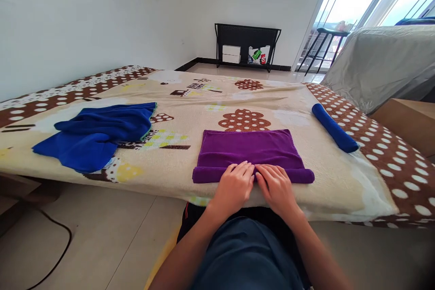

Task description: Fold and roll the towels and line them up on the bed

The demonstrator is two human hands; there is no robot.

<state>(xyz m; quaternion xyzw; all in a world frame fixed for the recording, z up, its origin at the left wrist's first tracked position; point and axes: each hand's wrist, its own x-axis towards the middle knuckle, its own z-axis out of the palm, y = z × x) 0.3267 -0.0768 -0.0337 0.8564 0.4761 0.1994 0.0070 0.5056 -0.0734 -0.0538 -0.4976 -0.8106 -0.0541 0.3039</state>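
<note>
In front of me lies a purple towel (249, 145), its near edge wound into a roll and its far part spread flat with a few wrinkles. My left hand (236, 186) is curled over the middle of the roll. Close beside it, my right hand (277, 188) grips the same roll, the two hands' fingertips nearly meeting. Both thumbs are on the near side of the roll, partly hidden. Over to the left is a crumpled blue towel (105, 131). A tightly rolled blue towel (335, 128) lies at the right, apart from my hands.
Everything rests on a cream blanket (190, 113) with brown polka-dot borders. Beyond it stands a black rack (248, 36) with white boxes. A cardboard box (408, 122) and a grey covered piece of furniture (384, 63) are at the right. A black cable (70, 235) lies on the floor.
</note>
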